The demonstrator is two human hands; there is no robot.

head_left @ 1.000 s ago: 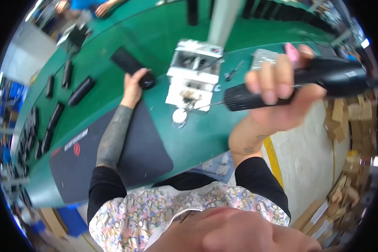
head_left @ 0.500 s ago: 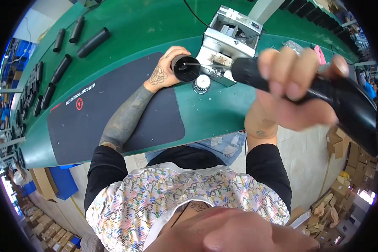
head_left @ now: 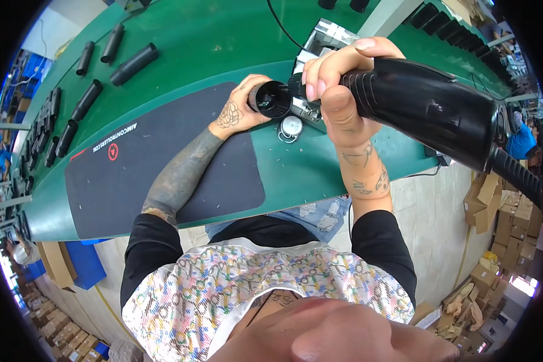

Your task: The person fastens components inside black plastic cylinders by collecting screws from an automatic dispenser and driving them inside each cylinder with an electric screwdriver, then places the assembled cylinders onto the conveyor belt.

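My left hand [head_left: 238,108] is wrapped round a black cylindrical tube [head_left: 276,107], whose open end faces up towards me. In my right hand [head_left: 338,90] is a black corded electric screwdriver [head_left: 431,105], my fingers closed round its front part. The screwdriver's nose points left and sits right at the tube's mouth. Its bit cannot be made out, nor can whatever lies deep in the tube. Just below the tube, a round silver part [head_left: 291,127] with a thin wire rests on the green table.
A silver metal machine [head_left: 327,37] stands behind my right hand, partly covered by it. A dark mat [head_left: 181,175] lies under my left forearm. Several black tubes [head_left: 134,64] lie at the left, with more at the far right. Cardboard boxes [head_left: 513,229] are stacked on the floor at right.
The screwdriver has moved left and its nose has come up to the tube, so its long bit no longer shows. My right hand has shifted left with it; the left hand stays about still.
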